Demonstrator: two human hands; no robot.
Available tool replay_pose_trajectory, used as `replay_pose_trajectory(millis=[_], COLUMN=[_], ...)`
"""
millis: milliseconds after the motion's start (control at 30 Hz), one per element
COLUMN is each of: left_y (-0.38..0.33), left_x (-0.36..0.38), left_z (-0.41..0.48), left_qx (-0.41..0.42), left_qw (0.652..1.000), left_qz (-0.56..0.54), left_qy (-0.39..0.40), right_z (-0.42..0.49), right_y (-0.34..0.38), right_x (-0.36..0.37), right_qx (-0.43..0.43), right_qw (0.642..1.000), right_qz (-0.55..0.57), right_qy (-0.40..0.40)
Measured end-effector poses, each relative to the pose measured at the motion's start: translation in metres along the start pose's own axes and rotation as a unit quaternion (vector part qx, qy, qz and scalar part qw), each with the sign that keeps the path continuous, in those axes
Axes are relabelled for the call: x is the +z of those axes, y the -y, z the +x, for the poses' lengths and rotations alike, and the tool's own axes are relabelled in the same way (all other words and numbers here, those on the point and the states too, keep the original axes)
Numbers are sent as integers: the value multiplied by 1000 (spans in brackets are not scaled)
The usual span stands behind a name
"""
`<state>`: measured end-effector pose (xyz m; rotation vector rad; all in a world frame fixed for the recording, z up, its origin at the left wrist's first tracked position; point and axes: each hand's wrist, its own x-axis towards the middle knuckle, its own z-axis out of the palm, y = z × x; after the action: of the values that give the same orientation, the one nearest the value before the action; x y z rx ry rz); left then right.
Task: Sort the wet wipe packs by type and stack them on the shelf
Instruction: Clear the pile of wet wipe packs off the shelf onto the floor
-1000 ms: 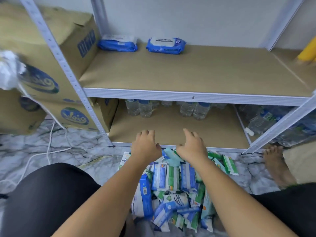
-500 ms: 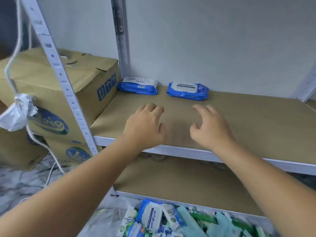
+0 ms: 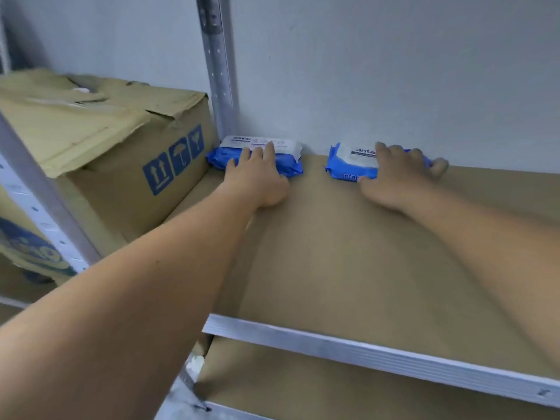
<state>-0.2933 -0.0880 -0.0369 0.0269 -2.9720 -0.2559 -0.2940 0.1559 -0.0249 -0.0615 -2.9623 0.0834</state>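
Note:
Two blue wet wipe packs with white labels lie at the back of the brown shelf board (image 3: 348,262), against the wall. My left hand (image 3: 260,177) rests on the left pack (image 3: 289,147) in the corner, its fingers lying straight across the top. My right hand (image 3: 397,174) holds the right pack (image 3: 345,160). Its fingers curl over the top and its thumb sits against the front face. The right end of that pack is hidden under my fingers.
A worn cardboard box (image 3: 106,140) stands left of the shelf, close to the left pack. A metal upright (image 3: 218,71) rises in the back corner. The shelf's white front rail (image 3: 363,353) crosses below my arms, with a lower board (image 3: 303,395) under it.
Both hands rose from the pile of packs on the floor, crossed the shelf board and now touch the two blue packs at the back. The view has moved closer to the shelf.

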Motion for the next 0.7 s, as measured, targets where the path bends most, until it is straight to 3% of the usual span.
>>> replay_pose_trajectory(millis=[133, 233, 367, 467, 700], left_y=[-10, -14, -11, -10, -26], left_x=[-12, -25, -42, -48, -78], left_z=[-3, -13, -39, -63, -147], left_qx=[5, 34, 31, 12, 42], left_qw=[996, 991, 997, 996, 998], left_qz=[90, 130, 56, 24, -37], left_qy=[-24, -21, 37, 82, 1], right_z=[-7, -21, -47, -71, -166], right_y=[2, -4, -12, -17, -33], right_x=[-5, -13, -29, -45, -94], right_qx=[-36, -43, -5, 3, -3], right_qw=[996, 999, 996, 996, 998], right_qz=[-70, -15, 55, 60, 62], right_qy=[-31, -19, 69, 65, 30])
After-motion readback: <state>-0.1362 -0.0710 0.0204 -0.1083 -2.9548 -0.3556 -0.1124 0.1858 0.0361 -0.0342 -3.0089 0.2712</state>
